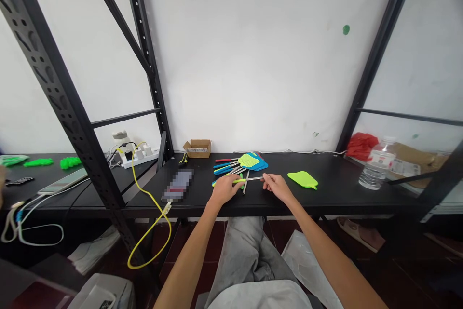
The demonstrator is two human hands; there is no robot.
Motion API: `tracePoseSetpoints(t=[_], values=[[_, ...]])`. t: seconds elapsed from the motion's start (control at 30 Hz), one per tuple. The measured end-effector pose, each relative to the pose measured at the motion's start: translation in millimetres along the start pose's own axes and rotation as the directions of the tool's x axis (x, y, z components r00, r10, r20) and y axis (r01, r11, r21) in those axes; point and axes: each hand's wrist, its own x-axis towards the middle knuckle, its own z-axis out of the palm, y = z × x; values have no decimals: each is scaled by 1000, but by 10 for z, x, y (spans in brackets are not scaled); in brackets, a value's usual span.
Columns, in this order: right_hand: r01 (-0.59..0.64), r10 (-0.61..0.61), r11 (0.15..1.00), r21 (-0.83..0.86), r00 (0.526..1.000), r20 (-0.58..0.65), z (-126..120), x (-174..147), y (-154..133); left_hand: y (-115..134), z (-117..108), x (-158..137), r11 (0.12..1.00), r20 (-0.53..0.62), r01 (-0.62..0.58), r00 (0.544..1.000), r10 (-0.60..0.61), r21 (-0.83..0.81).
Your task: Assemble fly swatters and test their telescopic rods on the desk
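My left hand (224,189) is closed round the lime grip of a fly swatter handle (255,179), a thin metal rod without a head on it. My right hand (276,187) pinches the rod's far end. Behind my hands lies a fanned pile of fly swatters (249,160) with lime and blue heads and red, blue and lime grips. A loose metal rod (246,184) lies under the held one, beside a green piece. To the right of my right hand, a lime leaf-shaped swatter head (304,179) rests flat on the black table.
Left on the black table (336,198) are a phone (179,185) on a yellow cable, a small open cardboard box (199,149) and a black-yellow tool (183,159). A water bottle (377,164) stands at the right. Black metal posts (70,87) frame both sides.
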Motion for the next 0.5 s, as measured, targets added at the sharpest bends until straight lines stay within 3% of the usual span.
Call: tracePoseSetpoints(t=[0.13, 0.27, 0.33, 0.4, 0.5], values=[[72, -132, 944, -323, 977, -168, -133, -66, -4, 2, -2, -10, 997, -15, 57, 998, -56, 53], [-60, -230, 690, -721, 927, -297, -521, -158, 175, 11, -8, -16, 994, -39, 87, 996, -85, 60], [-222, -162, 543, -810, 919, -360, -734, -208, 277, 15, -10, -15, 993, -46, 96, 995, -94, 61], [-323, 3, 437, -840, 934, -357, -888, -242, 346, 17, -11, -13, 993, -44, 104, 994, -101, 59], [-370, 173, 331, -868, 928, -329, -963, -237, 371, 17, -14, -12, 992, -37, 110, 993, -109, 54]])
